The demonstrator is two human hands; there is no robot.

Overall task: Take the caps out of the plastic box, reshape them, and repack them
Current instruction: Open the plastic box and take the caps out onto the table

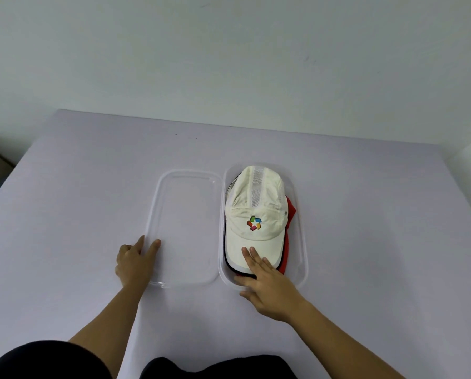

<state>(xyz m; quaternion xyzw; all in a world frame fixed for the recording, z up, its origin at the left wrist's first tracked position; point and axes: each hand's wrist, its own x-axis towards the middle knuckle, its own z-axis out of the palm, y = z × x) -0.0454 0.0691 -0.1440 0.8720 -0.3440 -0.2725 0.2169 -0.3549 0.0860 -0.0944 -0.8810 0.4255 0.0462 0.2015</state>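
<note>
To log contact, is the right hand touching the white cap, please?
Touching: the head view shows the right hand resting its fingers on the white cap.

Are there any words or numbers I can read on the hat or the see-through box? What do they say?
No words or numbers can be read anywhere.
White cap: only a logo, a ring of coloured blocks, with no letters.
Red cap underneath: mostly hidden, no writing on the part that shows.
Plastic box and its lid: clear, with no label visible.
</note>
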